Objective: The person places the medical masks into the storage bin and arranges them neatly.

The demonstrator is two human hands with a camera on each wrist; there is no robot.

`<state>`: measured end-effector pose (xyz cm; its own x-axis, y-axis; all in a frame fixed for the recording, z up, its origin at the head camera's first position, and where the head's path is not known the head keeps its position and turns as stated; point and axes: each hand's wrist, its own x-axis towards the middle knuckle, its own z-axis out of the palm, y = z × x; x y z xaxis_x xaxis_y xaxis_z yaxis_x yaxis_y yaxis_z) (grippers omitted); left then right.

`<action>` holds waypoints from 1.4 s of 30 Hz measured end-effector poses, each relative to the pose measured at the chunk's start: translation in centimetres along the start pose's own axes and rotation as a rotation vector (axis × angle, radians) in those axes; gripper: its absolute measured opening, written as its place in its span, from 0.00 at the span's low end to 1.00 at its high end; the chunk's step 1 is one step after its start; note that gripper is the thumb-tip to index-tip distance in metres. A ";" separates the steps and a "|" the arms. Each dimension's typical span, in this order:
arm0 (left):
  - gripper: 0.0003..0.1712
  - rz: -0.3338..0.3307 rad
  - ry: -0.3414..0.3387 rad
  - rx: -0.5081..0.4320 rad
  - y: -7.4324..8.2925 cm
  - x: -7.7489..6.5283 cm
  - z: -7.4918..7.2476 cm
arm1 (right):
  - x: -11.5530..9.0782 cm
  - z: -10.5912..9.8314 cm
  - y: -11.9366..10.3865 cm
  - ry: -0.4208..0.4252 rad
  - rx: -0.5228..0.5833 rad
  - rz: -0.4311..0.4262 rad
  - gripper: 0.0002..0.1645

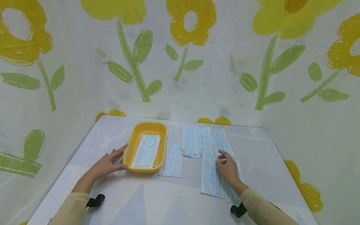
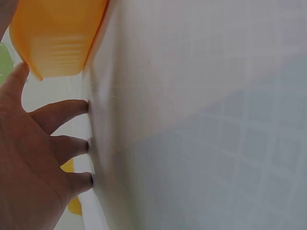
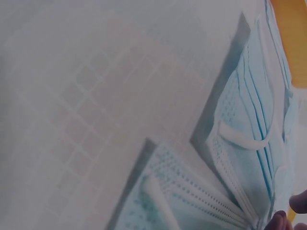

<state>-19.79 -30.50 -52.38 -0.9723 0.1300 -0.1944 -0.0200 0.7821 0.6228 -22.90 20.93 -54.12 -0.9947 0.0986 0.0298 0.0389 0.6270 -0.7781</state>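
Here's the right hand (image 1: 228, 171), its grip at the edge of the near blue mask (image 1: 212, 179), and this is the relation to watch: the mask lies left of the fingertips and runs back toward the person, long axis pointing near to far, only its upper right corner close to the thumb. Finger and thumb are curled toward each other with a gap showing; whether they have the edge pinched, I cannot tell from these views.

The right hand is clearly the nearer one. Over on the far left, the left hand (image 1: 105, 165) has its fingers spread, touching the side of the yellow tray (image 1: 143, 171), other fingertips down on the surface (image 1: 168, 209). The tray sits well left of the right grip, its long axis also near to far, one mask (image 1: 146, 151) showing inside along the same line. So, in my judgement, any carry from here would be mostly sideways, with little turning, past the lone mask (image 1: 170, 159) lying just beside the tray.
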 end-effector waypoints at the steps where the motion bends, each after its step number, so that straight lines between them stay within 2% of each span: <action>1: 0.60 -0.003 -0.001 0.000 0.0 0.0 0.0 | 0.0 -0.1 0.0 0.004 -0.005 -0.003 0.31; 15: 0.60 -0.003 -0.003 -0.008 0.1 0.0 0.0 | 0.0 -0.6 0.7 0.009 -0.092 -0.004 0.34; 26: 0.61 -0.010 -0.004 -0.006 0.1 0.0 0.1 | 0.2 -0.7 0.9 -0.017 -0.102 0.025 0.38; 35: 0.60 -0.006 -0.001 -0.009 0.0 0.1 0.1 | 0.3 -0.6 0.9 -0.026 -0.118 0.030 0.37; 38: 0.60 -0.007 -0.003 -0.008 0.0 0.1 0.1 | 0.3 -0.6 1.0 -0.026 -0.114 0.030 0.34; 42: 0.60 -0.010 -0.005 -0.003 0.0 0.1 0.1 | 0.1 -0.8 0.9 -0.021 -0.098 0.014 0.22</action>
<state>-19.88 -30.42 -52.43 -0.9708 0.1254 -0.2044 -0.0301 0.7818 0.6228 -22.87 22.11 -54.33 -0.9957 0.0926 0.0055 0.0610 0.6982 -0.7133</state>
